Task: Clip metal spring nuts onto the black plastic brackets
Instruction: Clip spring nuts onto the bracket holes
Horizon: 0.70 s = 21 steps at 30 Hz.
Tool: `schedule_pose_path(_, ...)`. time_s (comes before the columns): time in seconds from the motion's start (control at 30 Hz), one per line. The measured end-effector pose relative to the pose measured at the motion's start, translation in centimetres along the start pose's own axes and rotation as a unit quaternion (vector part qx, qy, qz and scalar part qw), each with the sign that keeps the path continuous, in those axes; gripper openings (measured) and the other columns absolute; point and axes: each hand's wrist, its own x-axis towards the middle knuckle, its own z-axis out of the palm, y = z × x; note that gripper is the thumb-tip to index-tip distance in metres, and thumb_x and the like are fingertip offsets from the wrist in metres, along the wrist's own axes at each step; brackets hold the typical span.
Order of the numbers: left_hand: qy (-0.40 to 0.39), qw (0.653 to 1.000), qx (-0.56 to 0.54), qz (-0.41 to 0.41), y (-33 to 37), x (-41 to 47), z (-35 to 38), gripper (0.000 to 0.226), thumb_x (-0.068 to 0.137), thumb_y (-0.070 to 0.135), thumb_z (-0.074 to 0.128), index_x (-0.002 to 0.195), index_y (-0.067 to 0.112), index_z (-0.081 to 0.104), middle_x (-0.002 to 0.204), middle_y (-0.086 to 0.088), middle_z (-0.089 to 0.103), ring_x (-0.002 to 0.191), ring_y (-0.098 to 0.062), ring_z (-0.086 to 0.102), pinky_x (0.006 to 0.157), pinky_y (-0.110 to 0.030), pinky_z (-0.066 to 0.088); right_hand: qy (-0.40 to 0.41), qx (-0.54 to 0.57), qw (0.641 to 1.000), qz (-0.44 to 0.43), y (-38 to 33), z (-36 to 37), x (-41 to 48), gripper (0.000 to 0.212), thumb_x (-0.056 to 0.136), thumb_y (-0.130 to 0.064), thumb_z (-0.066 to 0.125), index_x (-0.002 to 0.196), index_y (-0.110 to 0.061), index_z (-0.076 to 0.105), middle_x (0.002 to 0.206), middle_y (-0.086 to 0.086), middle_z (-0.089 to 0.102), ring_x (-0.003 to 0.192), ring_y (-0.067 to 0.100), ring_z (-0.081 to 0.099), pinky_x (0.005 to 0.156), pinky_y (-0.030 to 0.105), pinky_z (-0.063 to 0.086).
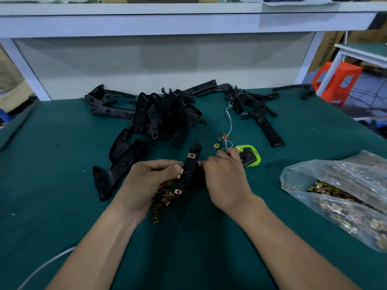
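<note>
A black plastic bracket (191, 164) is held upright between both hands over the green table. One metal spring nut (191, 155) sits clipped near its top. My left hand (156, 178) grips the bracket's left edge, thumb pressed on a second nut (181, 172) at that edge. My right hand (225, 176) closes on the bracket's right side. Several loose nuts (164, 198) lie under my left hand. A big pile of brackets (161, 114) lies behind.
A clear plastic bag of nuts (343, 195) lies at the right. A green and black device (249, 155) sits just past my right hand, with a few nuts (222, 140) and a white string beyond it. More brackets (261, 114) lie far right. A white cable (41, 266) runs at lower left.
</note>
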Motion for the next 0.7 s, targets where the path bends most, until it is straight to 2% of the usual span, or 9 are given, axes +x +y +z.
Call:
schedule_pose_path(0.13, -0.001, 0.999, -0.022, -0.028, 0.0, 0.1, -0.1, 0.028, 0.058, 0.026, 0.083, 0.083, 0.013, 0.083, 0.085, -0.012, 0.077, 0.072, -0.015, 0.073, 0.061, -0.020, 0.057, 0.005, -0.005, 1.000, 0.006, -0.1, -0.4, 0.0, 0.050, 0.057, -0.008, 0.032, 0.087, -0.030, 0.064, 0.080, -0.007, 0.062, 0.091, 0.022, 0.053, 0.091, 0.038, 0.023)
schedule_pose_path(0.2, 0.001, 0.999, -0.022, -0.038, 0.0, 0.0, -0.1, 0.021, 0.060, 0.023, 0.082, 0.079, 0.013, 0.083, 0.082, -0.012, 0.076, 0.068, -0.015, 0.072, 0.058, -0.021, 0.056, 0.017, -0.009, 1.000, 0.001, 0.0, -0.5, -0.1, 0.051, 0.055, -0.011, 0.027, 0.085, -0.030, 0.064, 0.078, -0.007, 0.061, 0.090, 0.022, 0.053, 0.089, 0.037, 0.023)
schedule_pose_path(0.33, -0.013, 0.999, 0.000, -0.047, 0.1, -0.2, -0.2, 0.017, 0.062, 0.020, 0.083, 0.077, 0.013, 0.082, 0.077, -0.013, 0.076, 0.065, -0.018, 0.072, 0.057, -0.023, 0.057, 0.050, -0.030, 0.998, -0.016, -0.2, -0.7, -0.2, 0.045, 0.058, -0.010, 0.026, 0.078, -0.027, 0.063, 0.073, -0.003, 0.061, 0.087, 0.026, 0.054, 0.090, 0.039, 0.025)
schedule_pose_path(0.43, -0.030, 0.997, 0.044, -0.052, 0.0, -0.5, 0.1, 0.011, 0.077, 0.009, 0.082, 0.085, 0.018, 0.083, 0.081, -0.012, 0.077, 0.070, -0.018, 0.073, 0.061, -0.024, 0.059, 0.034, -0.048, 0.998, -0.019, -0.3, -0.4, -0.4, 0.031, 0.066, -0.007, 0.042, 0.080, -0.025, 0.063, 0.076, -0.001, 0.062, 0.089, 0.028, 0.053, 0.095, 0.042, 0.024)
schedule_pose_path(0.5, -0.028, 0.993, 0.105, -0.042, -0.2, -0.7, 0.5, 0.025, 0.084, 0.003, 0.078, 0.086, 0.027, 0.083, 0.082, -0.011, 0.078, 0.074, -0.018, 0.073, 0.066, -0.025, 0.060, 0.004, -0.037, 0.999, -0.020, -0.5, 0.0, -0.5, 0.017, 0.076, -0.013, 0.051, 0.082, -0.025, 0.062, 0.081, 0.001, 0.065, 0.092, 0.028, 0.053, 0.096, 0.041, 0.023)
schedule_pose_path(0.57, -0.004, 0.984, 0.178, -0.016, -0.4, -1.0, 1.1, 0.039, 0.085, 0.007, 0.077, 0.083, 0.046, 0.080, 0.081, -0.002, 0.079, 0.079, -0.017, 0.075, 0.074, -0.027, 0.060, -0.029, -0.027, 0.999, -0.014, -0.8, 0.2, -0.6, 0.009, 0.080, -0.017, 0.054, 0.082, -0.026, 0.057, 0.086, 0.003, 0.065, 0.096, 0.028, 0.053, 0.098, 0.040, 0.025)
schedule_pose_path(0.63, 0.028, 0.965, 0.257, 0.034, -0.4, -1.5, 2.0, 0.048, 0.081, 0.018, 0.078, 0.081, 0.065, 0.070, 0.076, 0.014, 0.077, 0.077, -0.005, 0.074, 0.077, -0.017, 0.056, -0.045, -0.034, 0.998, 0.001, -0.9, 0.3, -0.5, 0.010, 0.081, -0.022, 0.057, 0.080, -0.026, 0.048, 0.089, 0.002, 0.065, 0.098, 0.027, 0.054, 0.102, 0.040, 0.028)
schedule_pose_path(0.67, 0.041, 0.953, 0.295, 0.064, -0.5, -1.8, 2.6, 0.051, 0.078, 0.022, 0.079, 0.083, 0.070, 0.065, 0.073, 0.022, 0.074, 0.074, 0.002, 0.071, 0.072, -0.008, 0.050, -0.049, -0.038, 0.998, 0.009, -0.9, 0.3, -0.5, 0.014, 0.082, -0.025, 0.058, 0.080, -0.026, 0.045, 0.090, 0.002, 0.065, 0.099, 0.027, 0.054, 0.102, 0.040, 0.028)
schedule_pose_path(0.7, 0.055, 0.940, 0.324, 0.091, -0.6, -2.1, 3.1, 0.055, 0.075, 0.023, 0.080, 0.088, 0.073, 0.062, 0.071, 0.026, 0.072, 0.073, 0.005, 0.068, 0.070, -0.004, 0.046, -0.052, -0.042, 0.998, 0.016, -0.9, 0.4, -0.5, 0.018, 0.082, -0.029, 0.060, 0.079, -0.025, 0.043, 0.090, 0.002, 0.065, 0.099, 0.026, 0.055, 0.103, 0.040, 0.028)
